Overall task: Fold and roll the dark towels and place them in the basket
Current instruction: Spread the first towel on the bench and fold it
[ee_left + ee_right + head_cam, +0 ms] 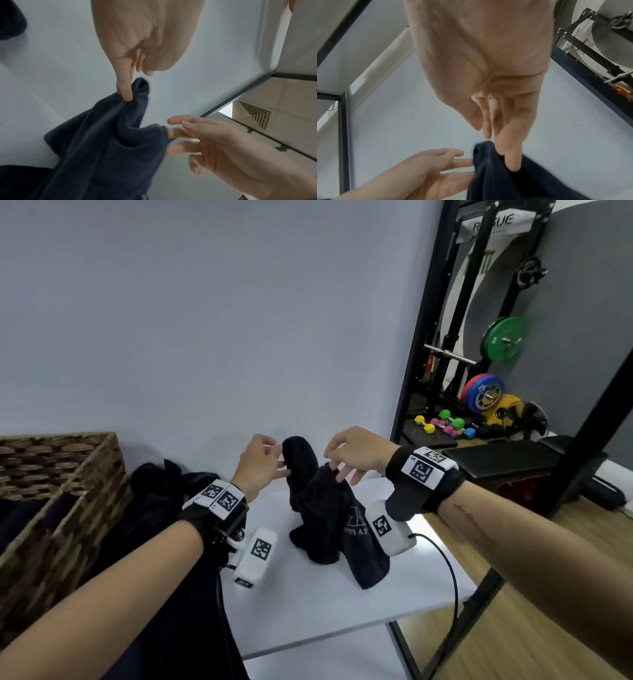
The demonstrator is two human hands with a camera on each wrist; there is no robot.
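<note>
Head view: a dark towel (322, 508) is pinched aloft by the left hand (258, 465) and right hand (356, 453); spreading flat on the desk (308, 604) is judged next.

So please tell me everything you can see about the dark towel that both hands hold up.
The dark towel looks like soft navy-black terry cloth, crumpled and unfolded, with faint pale lettering low on one flap. The left hand and right hand each pinch a top edge, so it hangs in two peaks; its lower folds rest on the white table.

Both forearms raised, left hand (261, 465) and right hand (356, 453) fingers pinching
</note>
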